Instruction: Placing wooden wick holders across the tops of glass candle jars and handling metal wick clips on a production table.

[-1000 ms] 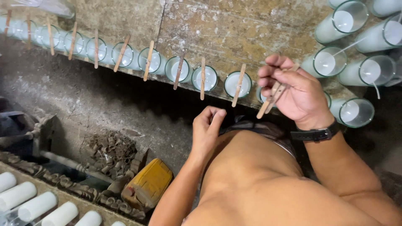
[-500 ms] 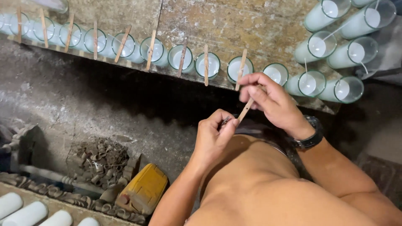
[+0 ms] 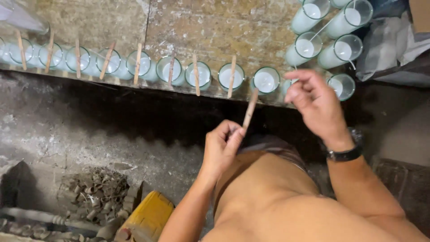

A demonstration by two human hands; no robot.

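Left hand: the left hand [image 3: 222,148] is curled closed, pinching the lower end of a thin wooden stick [image 3: 250,109] between thumb and fingers.
Stick: it tilts upward and away from the body, its tip just below the bench edge, near an uncovered glass [image 3: 265,80].
Right hand: the right hand [image 3: 313,101] hangs loosely half-open over the bench edge, holding nothing visible; a black wristwatch [image 3: 344,154] sits on the wrist.
Bench: a worn bench [image 3: 210,27] carries a row of wax-filled glasses [image 3: 134,65], most with a stick laid across the rim.
Floor: a yellow container [image 3: 148,219] lies below.
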